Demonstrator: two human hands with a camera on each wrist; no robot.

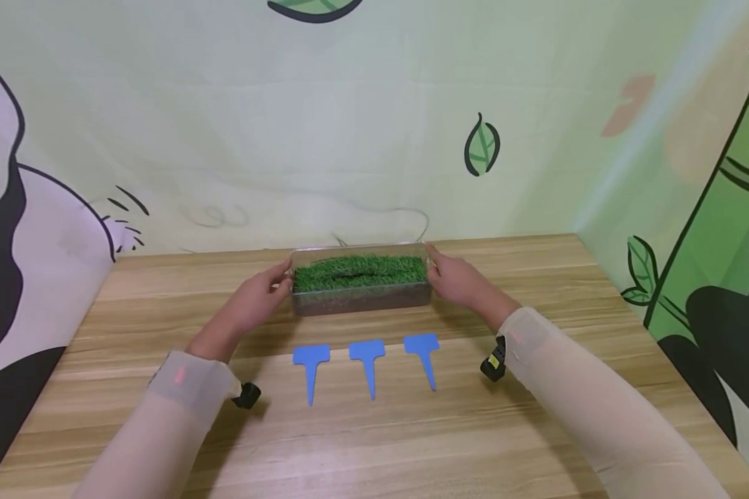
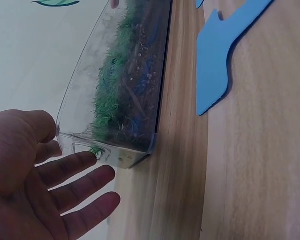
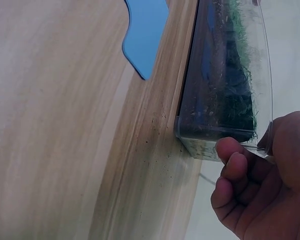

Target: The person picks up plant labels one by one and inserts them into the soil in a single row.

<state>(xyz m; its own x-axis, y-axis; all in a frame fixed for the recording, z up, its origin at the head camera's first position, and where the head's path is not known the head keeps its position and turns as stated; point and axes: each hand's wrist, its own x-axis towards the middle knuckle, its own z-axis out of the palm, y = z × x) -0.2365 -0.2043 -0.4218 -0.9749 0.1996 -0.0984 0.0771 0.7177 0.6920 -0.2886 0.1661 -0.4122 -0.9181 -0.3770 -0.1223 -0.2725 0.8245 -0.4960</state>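
Observation:
A clear plastic box [image 1: 358, 294] of soil topped with green grass stands on the wooden table. My left hand [image 1: 279, 283] is at its left end with fingers straight and spread; in the left wrist view the left hand [image 2: 75, 172] has its index fingertip against the end wall of the box [image 2: 115, 100]. My right hand [image 1: 437, 272] is at the right end. In the right wrist view the right hand [image 3: 255, 160] curls its fingers on the end wall of the box [image 3: 225, 85], thumb at the rim.
Three blue plant labels [image 1: 311, 367] [image 1: 367, 362] [image 1: 424, 355] lie in a row on the table [image 1: 537, 277] just in front of the box. A painted wall stands close behind the box, and another wall on the right.

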